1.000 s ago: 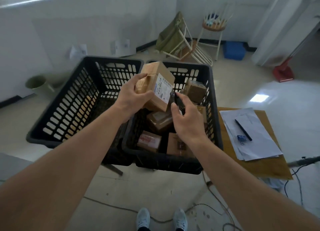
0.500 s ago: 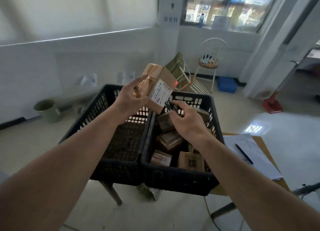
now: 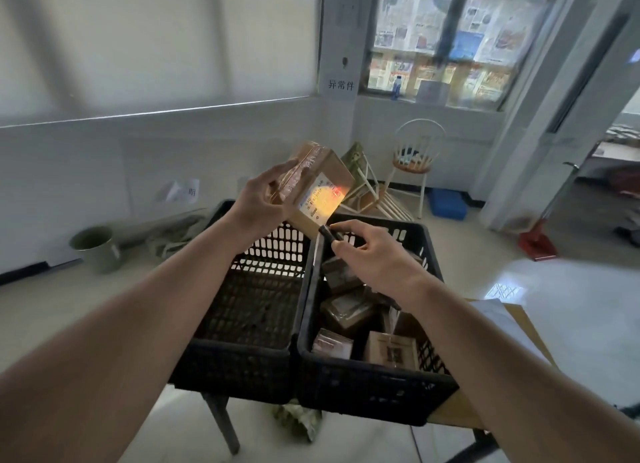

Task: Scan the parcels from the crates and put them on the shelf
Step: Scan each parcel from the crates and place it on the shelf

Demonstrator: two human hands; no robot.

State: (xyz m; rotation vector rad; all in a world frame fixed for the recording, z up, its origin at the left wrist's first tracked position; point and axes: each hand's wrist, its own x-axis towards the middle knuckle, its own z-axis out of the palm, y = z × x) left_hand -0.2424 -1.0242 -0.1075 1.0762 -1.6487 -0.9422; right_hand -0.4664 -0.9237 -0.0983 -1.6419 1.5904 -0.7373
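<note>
My left hand [image 3: 264, 202] grips a brown taped parcel [image 3: 320, 182] held up above the crates, its white label facing my right hand. A red-orange scan light glows across that label. My right hand [image 3: 372, 254] pinches a small black scanner [image 3: 327, 234] just below the parcel, pointed up at the label. The right black crate [image 3: 374, 383] holds several brown parcels [image 3: 346, 313]. The left black crate [image 3: 242, 369] shows no parcels inside.
Both crates stand side by side on a low stand. A wooden table [image 3: 519, 320] with papers lies to the right. Behind stand a white chair [image 3: 414, 164], a folded chair, a blue bin [image 3: 446, 204], a green bucket [image 3: 95, 247] and a red dustpan [image 3: 536, 246].
My head has tilted up, so the crates sit lower in view. The parcel rose higher in my left hand. The scan light now glows across its label.
</note>
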